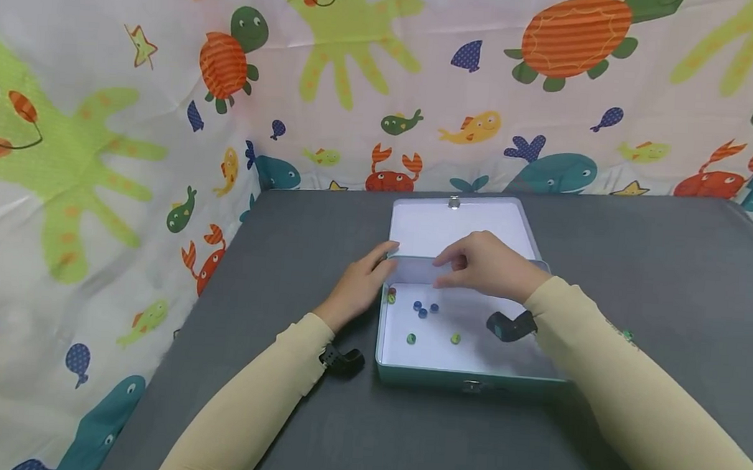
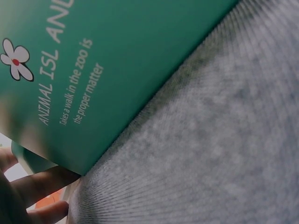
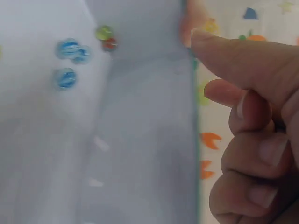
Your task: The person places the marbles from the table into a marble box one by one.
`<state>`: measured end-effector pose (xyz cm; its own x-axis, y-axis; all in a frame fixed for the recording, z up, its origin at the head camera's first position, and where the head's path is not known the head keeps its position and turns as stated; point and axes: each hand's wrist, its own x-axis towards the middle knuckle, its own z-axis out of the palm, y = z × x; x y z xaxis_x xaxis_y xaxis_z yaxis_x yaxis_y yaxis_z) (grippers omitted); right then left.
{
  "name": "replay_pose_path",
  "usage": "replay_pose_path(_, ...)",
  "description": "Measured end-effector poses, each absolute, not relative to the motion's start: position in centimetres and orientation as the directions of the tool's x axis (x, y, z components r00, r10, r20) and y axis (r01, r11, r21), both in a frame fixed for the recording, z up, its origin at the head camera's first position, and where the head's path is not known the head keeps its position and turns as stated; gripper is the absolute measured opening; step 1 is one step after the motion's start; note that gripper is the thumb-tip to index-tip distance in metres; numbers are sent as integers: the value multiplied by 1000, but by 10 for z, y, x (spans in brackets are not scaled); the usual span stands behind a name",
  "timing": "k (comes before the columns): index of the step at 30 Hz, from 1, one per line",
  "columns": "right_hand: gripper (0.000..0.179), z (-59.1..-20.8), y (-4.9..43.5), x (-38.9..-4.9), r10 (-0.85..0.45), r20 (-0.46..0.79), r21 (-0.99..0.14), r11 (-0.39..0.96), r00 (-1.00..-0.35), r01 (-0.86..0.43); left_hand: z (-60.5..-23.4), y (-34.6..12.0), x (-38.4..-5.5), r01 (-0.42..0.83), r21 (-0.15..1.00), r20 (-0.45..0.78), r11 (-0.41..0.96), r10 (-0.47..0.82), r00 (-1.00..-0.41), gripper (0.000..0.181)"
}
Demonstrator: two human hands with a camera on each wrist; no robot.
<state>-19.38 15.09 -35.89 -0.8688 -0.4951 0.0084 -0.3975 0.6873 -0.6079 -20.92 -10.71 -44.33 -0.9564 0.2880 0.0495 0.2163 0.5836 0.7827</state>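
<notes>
A green tin box (image 1: pixel 471 377) stands with its lid (image 1: pixel 464 222) folded back. On its white floor lie three blue marbles (image 3: pixel 65 78), a green marble (image 1: pixel 412 338) and a yellow-green marble (image 1: pixel 456 338). A red marble (image 3: pixel 110 44) touches another yellow-green marble (image 3: pixel 104 32) by the left wall. My left hand (image 1: pixel 362 284) holds the box at its back left corner, thumb on the rim. Above the back of the box hovers my right hand (image 1: pixel 487 267), thumb and index apart, other fingers loosely curled, with nothing seen between them.
Small green objects (image 1: pixel 627 335) lie right of the box, partly hidden by the right sleeve. A dark grey cloth (image 1: pixel 326 217) covers the table. A curtain (image 1: pixel 356 140) printed with sea animals hangs behind and on the left.
</notes>
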Motion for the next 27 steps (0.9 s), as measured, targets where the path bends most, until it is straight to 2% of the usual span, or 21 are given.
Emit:
replay_pose_path(12, 37, -331, 187, -179, -379, 24, -583, 746, -925, -321, -442, -109, -208, 225, 786, 60, 576, 291, -955, 54)
replay_pose_path(27, 41, -329, 231, -159, -274, 29, -584, 776, -961, -239, -447, -109, -211, 235, 787, 69, 571, 298, -952, 55)
